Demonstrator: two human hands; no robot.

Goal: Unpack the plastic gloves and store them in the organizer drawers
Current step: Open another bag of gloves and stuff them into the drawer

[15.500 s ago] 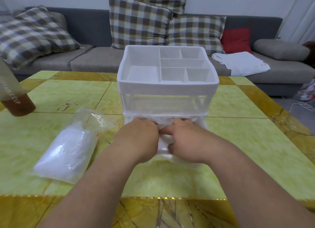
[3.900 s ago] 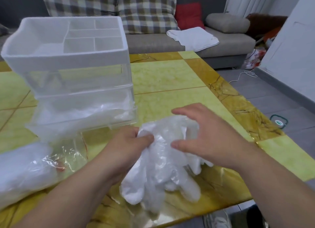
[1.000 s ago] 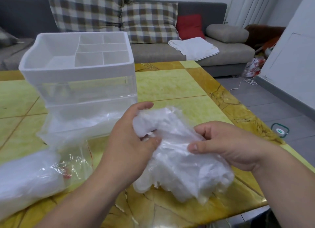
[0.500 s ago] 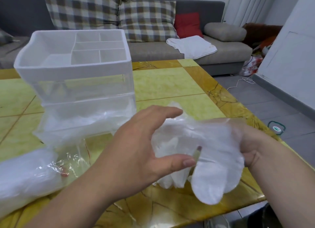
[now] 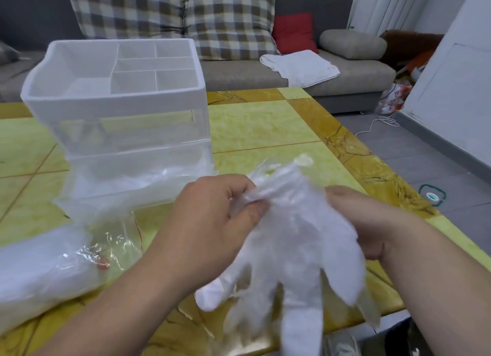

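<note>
The left hand (image 5: 212, 222) pinches the cuff end of a bunch of plastic gloves (image 5: 292, 249) between thumb and curled fingers, up over the bench (image 5: 265, 127) near its front edge, floppy tips dangling and blurry. The right hand (image 5: 364, 222) is behind the bunch with its fingers mostly covered, so can't tell if they grip. The organizer (image 5: 119, 100) stands back left, with hard-to-read filmy plastic in its lower drawer (image 5: 138, 175). A bag (image 5: 39, 270) of gloves is cut off at the left edge

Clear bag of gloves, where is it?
Head view, lower left: the bag lies on the yellow table, in front of the white organizer, by the left hand.
</note>
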